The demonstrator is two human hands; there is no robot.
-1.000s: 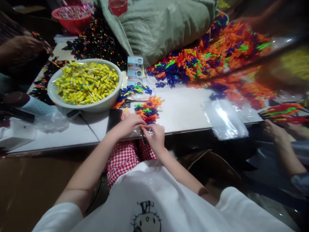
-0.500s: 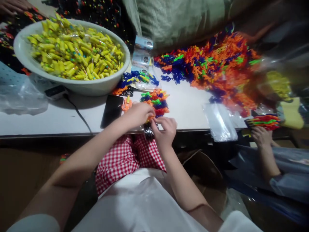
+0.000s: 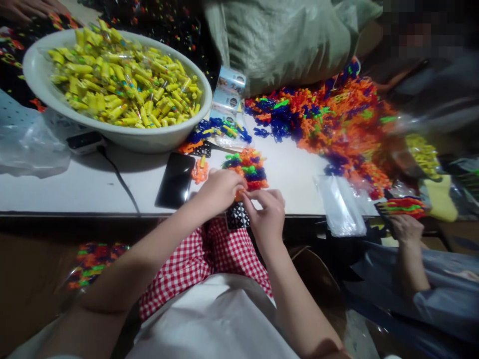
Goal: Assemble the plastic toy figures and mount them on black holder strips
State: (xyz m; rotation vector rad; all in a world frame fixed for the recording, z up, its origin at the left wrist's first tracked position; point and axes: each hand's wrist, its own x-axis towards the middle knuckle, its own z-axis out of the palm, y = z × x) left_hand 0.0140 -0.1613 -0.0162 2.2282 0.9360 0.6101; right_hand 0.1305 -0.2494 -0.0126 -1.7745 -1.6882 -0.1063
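At the table's front edge, my left hand [image 3: 226, 189] and my right hand [image 3: 267, 212] meet with fingertips pinched together. Between them is a small orange plastic piece [image 3: 239, 195], partly covered by the fingers. Just below it, a black plate with a pattern of holes [image 3: 237, 216] juts out over the edge. Beyond my fingers lie rows of orange, green, blue and red plastic pieces [image 3: 250, 169]; whether they sit on the black plate is hidden. A small clump of light orange pieces [image 3: 200, 170] lies to the left of my left hand.
A big white basin [image 3: 33, 65] of yellow tubes stands at the left. A black phone [image 3: 174, 179] and a corded device [image 3: 86, 143] lie before it. Loose coloured pieces [image 3: 322, 119] form a heap at the right, near clear bags [image 3: 344, 212] and a co-worker's hand [image 3: 407, 230].
The camera view has shifted a little, so the table appears lower. My hands stay pinched together at the orange piece. More of the black plate shows, and a bag of coloured pieces appears at lower left.
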